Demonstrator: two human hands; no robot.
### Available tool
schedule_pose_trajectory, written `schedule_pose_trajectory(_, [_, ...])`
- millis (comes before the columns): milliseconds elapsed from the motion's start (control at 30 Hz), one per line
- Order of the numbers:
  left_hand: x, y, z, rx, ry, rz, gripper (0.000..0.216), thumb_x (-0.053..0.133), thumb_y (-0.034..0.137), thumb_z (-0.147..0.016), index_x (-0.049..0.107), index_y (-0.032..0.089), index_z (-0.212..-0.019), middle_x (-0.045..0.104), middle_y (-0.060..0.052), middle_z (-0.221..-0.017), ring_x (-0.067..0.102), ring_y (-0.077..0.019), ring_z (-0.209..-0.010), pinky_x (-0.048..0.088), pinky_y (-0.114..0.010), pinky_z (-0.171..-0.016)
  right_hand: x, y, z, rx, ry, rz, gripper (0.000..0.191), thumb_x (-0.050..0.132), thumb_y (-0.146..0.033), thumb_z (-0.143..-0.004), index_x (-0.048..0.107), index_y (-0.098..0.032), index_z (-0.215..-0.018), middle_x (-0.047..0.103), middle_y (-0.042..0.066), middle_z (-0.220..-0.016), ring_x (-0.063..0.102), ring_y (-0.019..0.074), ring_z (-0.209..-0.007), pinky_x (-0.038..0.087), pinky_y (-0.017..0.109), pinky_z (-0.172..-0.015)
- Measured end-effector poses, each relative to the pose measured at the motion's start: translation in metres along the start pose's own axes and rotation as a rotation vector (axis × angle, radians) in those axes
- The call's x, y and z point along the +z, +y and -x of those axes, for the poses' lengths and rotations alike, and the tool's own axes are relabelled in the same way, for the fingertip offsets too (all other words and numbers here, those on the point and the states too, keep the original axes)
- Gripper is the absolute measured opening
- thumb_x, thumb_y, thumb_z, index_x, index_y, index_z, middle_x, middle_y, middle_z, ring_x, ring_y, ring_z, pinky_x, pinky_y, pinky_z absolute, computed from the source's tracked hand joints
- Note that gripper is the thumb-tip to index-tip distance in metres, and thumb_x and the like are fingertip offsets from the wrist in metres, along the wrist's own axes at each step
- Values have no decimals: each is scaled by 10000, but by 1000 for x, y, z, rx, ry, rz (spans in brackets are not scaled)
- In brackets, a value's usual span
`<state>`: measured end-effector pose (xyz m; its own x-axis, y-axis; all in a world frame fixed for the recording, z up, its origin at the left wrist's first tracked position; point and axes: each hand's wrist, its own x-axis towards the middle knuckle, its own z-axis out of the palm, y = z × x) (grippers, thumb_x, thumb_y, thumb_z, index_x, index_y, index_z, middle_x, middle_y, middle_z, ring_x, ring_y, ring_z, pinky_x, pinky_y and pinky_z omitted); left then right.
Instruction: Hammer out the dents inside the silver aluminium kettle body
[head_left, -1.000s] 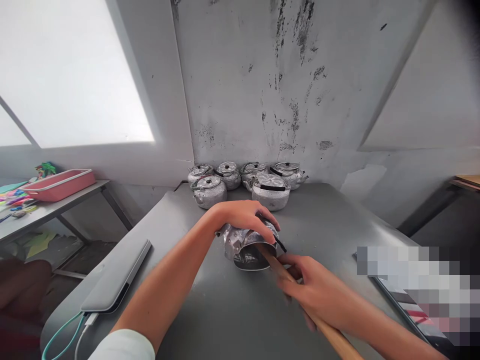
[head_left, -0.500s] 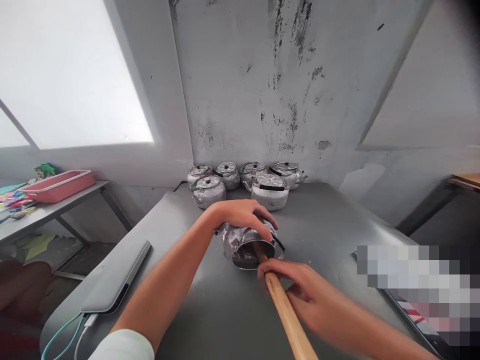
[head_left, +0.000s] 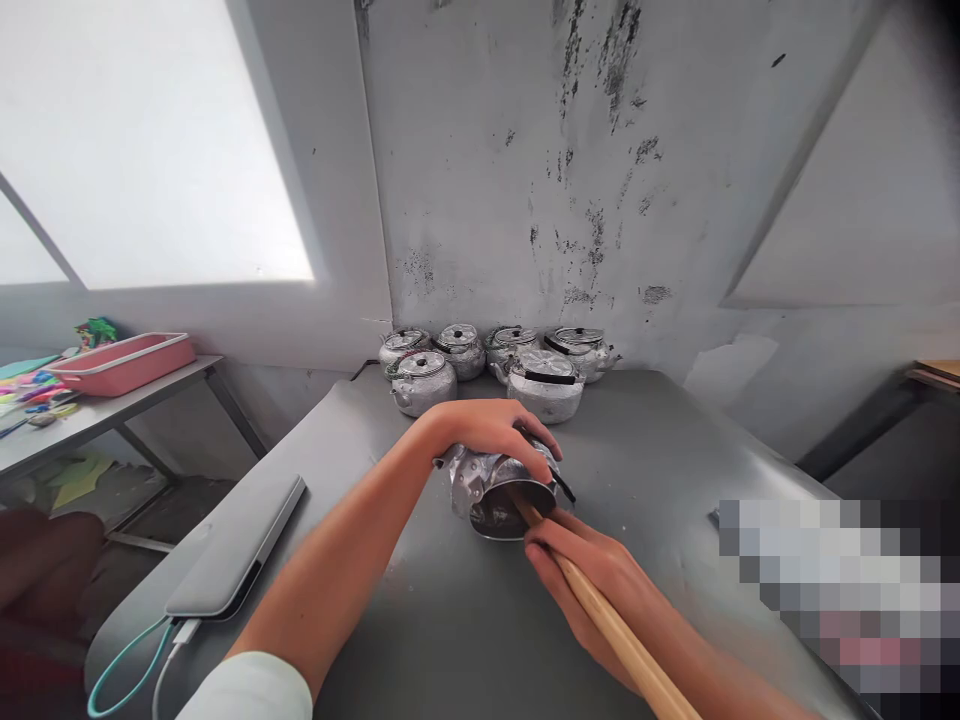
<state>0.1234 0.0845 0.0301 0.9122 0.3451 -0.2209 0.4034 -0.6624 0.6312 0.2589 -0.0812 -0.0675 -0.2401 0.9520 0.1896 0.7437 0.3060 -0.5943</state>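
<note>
Head view: kettle (head_left: 472, 485) on its side, mouth facing the person
Left hand (head_left: 491, 432) clamped over its body; right hand (head_left: 600, 575) closed on wooden stick (head_left: 611, 628), tip inside the mouth

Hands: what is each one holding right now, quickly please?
Left hand: closed over the lying kettle.
Right hand: closed around the wooden stick.

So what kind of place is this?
Probably a small kettle workshop: metal kettles sit by the stained wall on a metal table, and the left hand holds a tipped kettle while the right hand pokes a wooden stick inside.
</note>
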Motion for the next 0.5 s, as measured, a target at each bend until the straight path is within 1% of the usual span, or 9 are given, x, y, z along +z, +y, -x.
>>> schedule_pose_trajectory(133, [0,0,1,-3,5,4,481,720,470,-726,712,283,-1170,702,27,-1116,628,-202,-1021,462,-253,-824,5,4,2,-31,39,44,240,355,-268,-1026,591,-239,-992,638,79,-997,631,193,-769,496,321,-699])
schedule_pose_trajectory(200, [0,1,1,-8,1,11,483,719,473,-725,712,283,-1168,702,27,-1121,630,-205,-1018,462,-254,-820,7,7,3,-74,55,53,240,357,-246,-1023,591,-243,-1073,644,83,-1035,654,198,-809,520,325,-721])
schedule_pose_trajectory(333, [0,1,2,-19,0,28,489,720,482,-718,712,282,-1165,696,25,-1145,625,-213,-1040,458,-254,-838,11,14,5,-164,119,61,352,374,-211,-1006,482,-239,-1340,637,117,-1182,679,228,-994,567,355,-830])
schedule_pose_trajectory(500, [0,0,1,-11,0,18,486,719,487,-721,711,294,-1167,687,31,-1160,622,-203,-1035,454,-250,-839,20,19,6,-166,138,62,422,378,-215,-1004,428,-211,-1423,655,132,-1197,703,232,-1019,605,348,-845])
